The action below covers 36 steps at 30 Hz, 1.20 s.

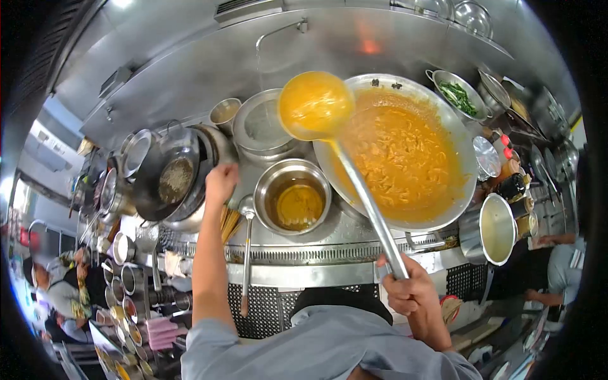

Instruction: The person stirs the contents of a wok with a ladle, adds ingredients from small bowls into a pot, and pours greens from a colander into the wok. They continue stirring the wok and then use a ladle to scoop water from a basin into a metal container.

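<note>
My right hand is closed around the long metal handle of a large ladle. Its bowl, full of orange-yellow sauce, is raised over the left rim of a wide metal pan. Inside the pan lies a thick orange sauce with pale pieces in it. My left hand is closed beside the right edge of a dark wok; what its fingers hold, if anything, is hidden. Between my hands stands a steel pot with golden liquid at its bottom. A second ladle rests left of that pot.
Water runs from a thin tap toward a strainer-topped pot. Green vegetables sit in a colander behind the pan. A tall pot and several bottles stand at right. Other people are at both sides.
</note>
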Motion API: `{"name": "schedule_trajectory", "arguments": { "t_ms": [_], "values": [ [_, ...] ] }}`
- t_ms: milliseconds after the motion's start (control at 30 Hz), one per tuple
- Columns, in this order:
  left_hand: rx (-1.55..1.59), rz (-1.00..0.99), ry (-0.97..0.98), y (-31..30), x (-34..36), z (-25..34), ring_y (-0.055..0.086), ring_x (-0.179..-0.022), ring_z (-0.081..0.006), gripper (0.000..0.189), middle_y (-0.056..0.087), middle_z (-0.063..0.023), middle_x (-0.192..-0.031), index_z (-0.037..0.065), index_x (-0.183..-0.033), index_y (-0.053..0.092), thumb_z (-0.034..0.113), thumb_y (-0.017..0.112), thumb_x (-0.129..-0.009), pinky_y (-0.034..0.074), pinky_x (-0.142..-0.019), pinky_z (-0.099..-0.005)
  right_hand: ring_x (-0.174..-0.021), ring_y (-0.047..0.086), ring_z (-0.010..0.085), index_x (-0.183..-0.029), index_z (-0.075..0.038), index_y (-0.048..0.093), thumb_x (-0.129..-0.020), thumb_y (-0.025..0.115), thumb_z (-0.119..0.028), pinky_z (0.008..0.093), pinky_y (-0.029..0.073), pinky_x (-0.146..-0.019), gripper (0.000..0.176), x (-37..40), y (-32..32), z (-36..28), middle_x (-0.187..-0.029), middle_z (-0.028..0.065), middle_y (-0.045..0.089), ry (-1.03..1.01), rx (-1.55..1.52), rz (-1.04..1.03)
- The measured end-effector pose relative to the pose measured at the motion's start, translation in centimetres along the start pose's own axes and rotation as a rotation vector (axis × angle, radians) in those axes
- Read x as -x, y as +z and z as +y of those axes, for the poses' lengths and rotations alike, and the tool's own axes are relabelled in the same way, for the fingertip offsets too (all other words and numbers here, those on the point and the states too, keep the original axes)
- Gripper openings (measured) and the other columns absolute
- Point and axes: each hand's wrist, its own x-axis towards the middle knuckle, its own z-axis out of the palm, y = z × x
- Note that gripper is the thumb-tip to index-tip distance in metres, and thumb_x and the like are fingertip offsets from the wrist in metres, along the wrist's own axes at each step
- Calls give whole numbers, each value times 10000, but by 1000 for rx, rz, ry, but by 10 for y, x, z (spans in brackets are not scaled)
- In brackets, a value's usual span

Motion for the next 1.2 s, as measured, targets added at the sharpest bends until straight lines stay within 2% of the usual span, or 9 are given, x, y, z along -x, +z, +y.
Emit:
{"name": "schedule_trajectory", "arguments": {
  "t_ms": [133, 267, 367, 600, 800, 900, 967, 1100, 1200],
  "values": [
    [-124, -130, 196, 96, -129, -41, 616, -1064, -402, 375, 659, -197, -1164, 96, -1103, 691, 2, 540, -773, 482, -945, -455, -329, 350, 67, -1283, 27, 426, -800, 539, 93, 235, 263, -297, 500, -18, 31, 19, -567, 35, 420, -90, -151, 58],
    [-348, -233, 407, 182, -213, -88, 507, -1263, -384, 373, 666, -192, -1159, 29, -1132, 664, 45, 580, -769, 428, -1045, -434, -354, 365, 60, -1305, 21, 404, -830, 540, 71, 224, 291, -321, 496, -37, 83, 17, -597, 30, 414, -53, -131, 289],
    [-455, -555, 312, 236, -241, -118, 606, -1091, -436, 351, 660, -258, -1132, -28, -1089, 675, 191, 543, -848, 477, -957, -486, -376, 377, 44, -1314, -6, 416, -861, 567, 23, 202, 297, -341, 478, -52, 88, 24, -609, 2, 402, -38, -136, 256],
    [-303, -366, 171, 182, -243, -86, 635, -1010, -437, 304, 654, -290, -1071, -29, -1042, 666, 184, 549, -860, 505, -858, -473, -387, 440, 56, -1334, -1, 402, -833, 557, -23, 208, 353, -348, 524, -85, 91, 27, -586, -30, 431, 3, -20, 181],
    [-83, -46, 375, 122, -178, -116, 602, -761, -449, 231, 628, -216, -825, -51, -1060, 550, -33, 573, -831, 503, -755, -435, -362, 423, 56, -1358, 19, 397, -835, 551, 1, 204, 340, -318, 546, -86, 83, 27, -575, -29, 432, -86, -170, 135],
    [170, -162, 187, 81, -121, -126, 575, -647, -249, 116, 564, -96, -741, -23, -1036, 554, 25, 509, -940, 483, -636, -346, -351, 424, 54, -1390, 22, 400, -848, 570, -6, 205, 335, -300, 568, -68, 70, 13, -558, -20, 439, -178, -185, 220],
    [270, -207, -40, 40, -69, -100, 537, -615, -146, 126, 536, -48, -729, -2, -1040, 563, 66, 468, -994, 453, -560, -286, -362, 414, 55, -1395, 28, 426, -769, 536, 73, 198, 306, -287, 637, -50, 60, -4, -645, 10, 491, -275, 29, 438],
    [369, -274, -341, -11, 18, -63, 488, -590, -101, 158, 516, -35, -702, 16, -1025, 578, 108, 449, -1027, 412, -495, -261, -467, 496, 92, -1407, 18, 466, -804, 617, -130, 252, 380, -412, 639, -19, 34, -58, -702, 20, 571, -292, 676, 913],
    [129, -120, -24, 4, 77, -89, 531, -587, -190, 210, 535, -80, -661, 3, -988, 596, 148, 452, -1034, 448, -554, -348, -505, 574, 175, -1435, 15, 409, -821, 516, -109, 346, 486, -508, 636, -13, -8, -103, -741, 124, 602, -162, 1201, 1076]
  ]
}}
